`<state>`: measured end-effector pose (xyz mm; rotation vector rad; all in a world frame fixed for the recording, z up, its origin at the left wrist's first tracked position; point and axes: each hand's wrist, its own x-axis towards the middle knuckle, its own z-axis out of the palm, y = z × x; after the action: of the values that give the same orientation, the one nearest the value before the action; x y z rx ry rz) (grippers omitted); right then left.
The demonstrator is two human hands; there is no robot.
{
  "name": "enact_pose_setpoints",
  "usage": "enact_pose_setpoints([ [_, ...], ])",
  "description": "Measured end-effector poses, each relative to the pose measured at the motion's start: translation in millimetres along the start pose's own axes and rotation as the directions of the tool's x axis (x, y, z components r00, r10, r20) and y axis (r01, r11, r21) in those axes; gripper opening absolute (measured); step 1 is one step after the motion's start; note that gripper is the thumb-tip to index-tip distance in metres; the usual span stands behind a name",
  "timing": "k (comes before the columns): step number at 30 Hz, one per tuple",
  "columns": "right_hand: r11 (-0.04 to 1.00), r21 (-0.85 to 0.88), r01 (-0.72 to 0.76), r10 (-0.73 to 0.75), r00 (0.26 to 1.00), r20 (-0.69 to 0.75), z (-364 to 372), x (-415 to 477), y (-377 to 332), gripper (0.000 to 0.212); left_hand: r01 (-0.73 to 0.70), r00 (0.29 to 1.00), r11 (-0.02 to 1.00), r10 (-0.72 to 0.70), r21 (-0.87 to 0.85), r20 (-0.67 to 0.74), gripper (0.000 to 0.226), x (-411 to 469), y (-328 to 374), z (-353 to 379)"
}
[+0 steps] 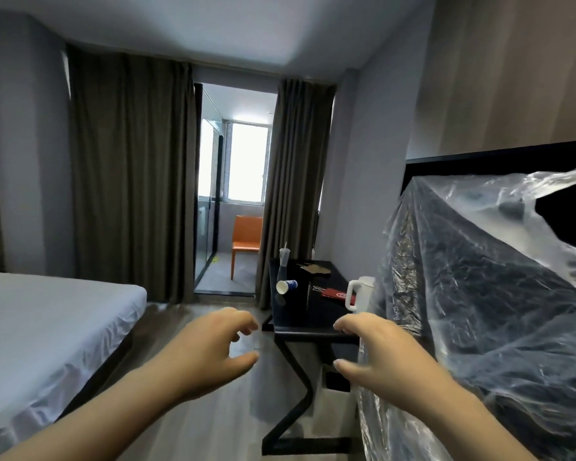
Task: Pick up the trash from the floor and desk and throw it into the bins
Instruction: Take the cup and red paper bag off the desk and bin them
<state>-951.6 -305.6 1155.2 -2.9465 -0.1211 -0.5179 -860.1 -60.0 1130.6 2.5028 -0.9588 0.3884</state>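
Note:
A black desk [313, 331] stands against the right wall ahead of me. On it a white and blue paper cup [286, 286] lies on its side, a tall plastic cup with a straw [284, 255] stands upright at the far left corner, a piece of brown paper [316, 268] lies at the back, and a red packet [338, 294] lies near a white kettle [359, 292]. My left hand [213, 349] and my right hand [378, 352] are raised in front of the desk's near edge with loosely curled fingers, holding nothing.
A bed with a white sheet [47, 334] fills the left. A TV wrapped in clear plastic [479, 311] fills the right. A white box-like object [333, 404] sits under the desk. Wooden floor runs between bed and desk toward dark curtains and an orange chair [246, 239].

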Motion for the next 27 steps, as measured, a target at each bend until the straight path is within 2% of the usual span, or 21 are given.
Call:
enact_pose_setpoints([
  [13,0.998,0.012,-0.055,0.053,0.993,0.102,98.8,167.4,19.5,0.048,0.025,0.995,0.998,-0.02,-0.05,0.095,0.037,126.0,-147.4,42.1],
  [27,0.994,0.062,-0.088,0.083,0.994,0.076,171.4,368.0,133.4,0.051,0.02,0.993,0.998,-0.026,0.054,0.111,0.04,339.5,-243.3,103.6],
])
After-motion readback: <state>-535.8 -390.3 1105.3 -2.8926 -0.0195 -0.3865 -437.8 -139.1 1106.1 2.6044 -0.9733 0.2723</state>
